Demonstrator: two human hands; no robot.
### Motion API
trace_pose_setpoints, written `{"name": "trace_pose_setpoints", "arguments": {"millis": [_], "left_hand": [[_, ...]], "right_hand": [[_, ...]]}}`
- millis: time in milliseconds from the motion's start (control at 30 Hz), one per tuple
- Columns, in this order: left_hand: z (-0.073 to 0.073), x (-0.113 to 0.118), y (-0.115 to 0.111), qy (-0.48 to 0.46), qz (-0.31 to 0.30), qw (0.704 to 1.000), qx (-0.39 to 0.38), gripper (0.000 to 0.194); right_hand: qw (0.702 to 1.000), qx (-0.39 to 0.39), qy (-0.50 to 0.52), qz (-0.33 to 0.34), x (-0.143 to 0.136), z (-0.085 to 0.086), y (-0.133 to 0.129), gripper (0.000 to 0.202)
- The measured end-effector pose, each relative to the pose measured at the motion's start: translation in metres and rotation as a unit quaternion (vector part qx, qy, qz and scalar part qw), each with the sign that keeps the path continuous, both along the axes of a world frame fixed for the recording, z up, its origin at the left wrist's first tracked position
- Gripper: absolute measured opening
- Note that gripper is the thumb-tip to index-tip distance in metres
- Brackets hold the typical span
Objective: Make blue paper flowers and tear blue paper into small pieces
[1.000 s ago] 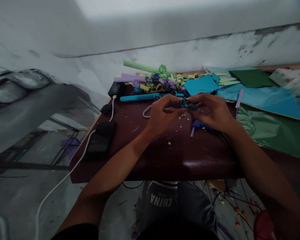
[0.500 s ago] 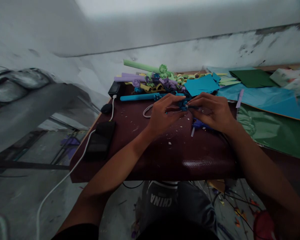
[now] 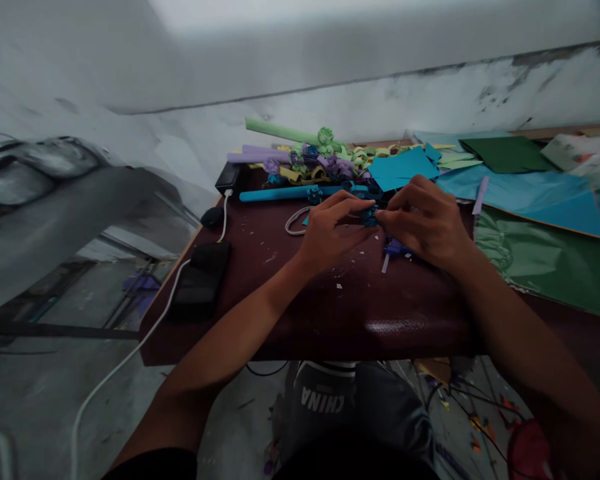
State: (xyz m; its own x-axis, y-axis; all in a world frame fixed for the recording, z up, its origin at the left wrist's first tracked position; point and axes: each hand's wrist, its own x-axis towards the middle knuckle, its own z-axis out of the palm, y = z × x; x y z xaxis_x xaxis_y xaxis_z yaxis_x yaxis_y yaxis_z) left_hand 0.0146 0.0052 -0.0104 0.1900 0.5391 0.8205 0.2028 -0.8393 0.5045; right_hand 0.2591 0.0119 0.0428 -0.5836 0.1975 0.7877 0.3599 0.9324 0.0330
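Note:
A small dark blue paper flower is held between both hands over the dark red table. My left hand grips it from the left with thumb and fingers. From the right, the thumb and index finger of my right hand pinch at its edge, the other fingers curled. Just below my right hand lies a blue-purple glue gun, partly hidden, with a pale stick end. Behind my left hand are a blue paper roll and another small blue flower.
Green and purple paper rolls, curled strips and a blue sheet lie at the back. Green sheets cover the right side. A black power bank and white cable are at the left edge.
My right hand's fingers have curled in and its knuckles have risen. The blue flower has turned slightly in my left hand. A small blue scrap now shows beside my left hand.

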Motion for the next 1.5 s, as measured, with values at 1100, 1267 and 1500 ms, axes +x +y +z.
{"name": "trace_pose_setpoints", "arguments": {"millis": [1100,1267,1500], "left_hand": [[0.007,-0.001,-0.005,-0.058,-0.020,0.989,-0.133,0.055],[0.004,0.001,-0.006,-0.044,-0.005,0.993,-0.108,0.049],[-0.003,-0.002,0.000,0.005,0.033,0.999,0.001,0.041]], "right_hand": [[0.969,-0.243,0.025,0.043,0.007,0.003,0.009,0.021],[0.965,-0.256,0.044,0.043,0.006,0.004,0.008,0.016],[0.955,-0.283,0.073,0.057,0.005,0.000,0.011,0.017]]}}
